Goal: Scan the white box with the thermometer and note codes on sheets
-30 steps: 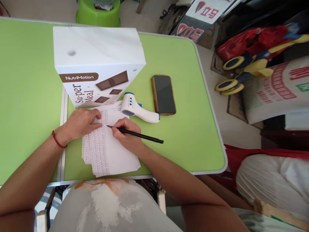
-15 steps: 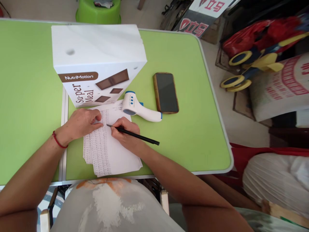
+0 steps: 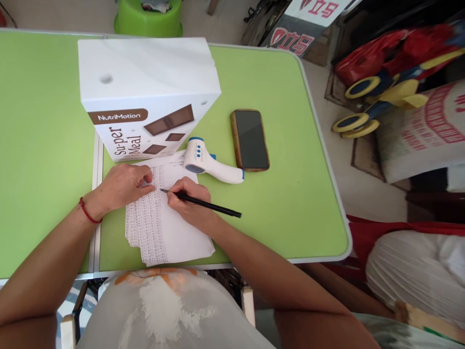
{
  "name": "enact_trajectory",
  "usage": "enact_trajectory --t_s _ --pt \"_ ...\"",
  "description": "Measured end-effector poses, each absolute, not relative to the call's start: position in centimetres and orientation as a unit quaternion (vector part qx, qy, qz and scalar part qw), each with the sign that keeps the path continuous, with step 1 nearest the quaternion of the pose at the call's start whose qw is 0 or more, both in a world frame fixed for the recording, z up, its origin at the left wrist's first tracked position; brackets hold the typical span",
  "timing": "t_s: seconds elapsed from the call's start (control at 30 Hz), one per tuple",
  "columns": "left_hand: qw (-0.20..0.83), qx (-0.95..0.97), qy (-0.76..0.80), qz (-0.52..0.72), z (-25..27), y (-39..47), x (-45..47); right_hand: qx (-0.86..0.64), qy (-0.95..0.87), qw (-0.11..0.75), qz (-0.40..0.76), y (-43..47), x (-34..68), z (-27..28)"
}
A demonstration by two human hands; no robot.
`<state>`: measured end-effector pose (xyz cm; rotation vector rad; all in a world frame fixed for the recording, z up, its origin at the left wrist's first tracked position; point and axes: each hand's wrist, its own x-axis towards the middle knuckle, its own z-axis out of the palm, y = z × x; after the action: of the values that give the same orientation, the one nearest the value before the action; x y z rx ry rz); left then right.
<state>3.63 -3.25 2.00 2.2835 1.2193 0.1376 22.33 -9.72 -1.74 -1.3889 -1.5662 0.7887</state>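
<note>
My right hand (image 3: 189,201) is closed round a black pen (image 3: 214,207), its tip on the paper just right of a dense block of small handwriting. The written sheets (image 3: 181,237) lie in an uneven stack, with rows of marks down their left part and bare white to the right. My left hand (image 3: 125,185) rests on the upper left of the sheets, fingers loosely curled and the thumb apart, holding nothing. Just beyond the right hand, a white and blue infrared thermometer (image 3: 212,167) lies over the top edge of the paper.
Behind the paper stands a white NutriMotion box (image 3: 145,72). A phone in a wooden-looking case (image 3: 250,140) lies to the right on the green table (image 3: 290,203). A green stool (image 3: 148,19) stands beyond. Another person's pale clothing (image 3: 410,271) shows at lower right.
The far end of the pen has tilted up very slightly. Both hands and the things on the table stay essentially where they were.
</note>
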Motion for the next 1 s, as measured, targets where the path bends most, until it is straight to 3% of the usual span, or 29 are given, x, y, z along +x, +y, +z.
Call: enact_trajectory --t_s 1.0 --pt "0.271 0.851 0.445 0.060 2.10 -3.27 3.52 -0.568 -0.618 0.438 0.322 -9.63 22.47 -1.57"
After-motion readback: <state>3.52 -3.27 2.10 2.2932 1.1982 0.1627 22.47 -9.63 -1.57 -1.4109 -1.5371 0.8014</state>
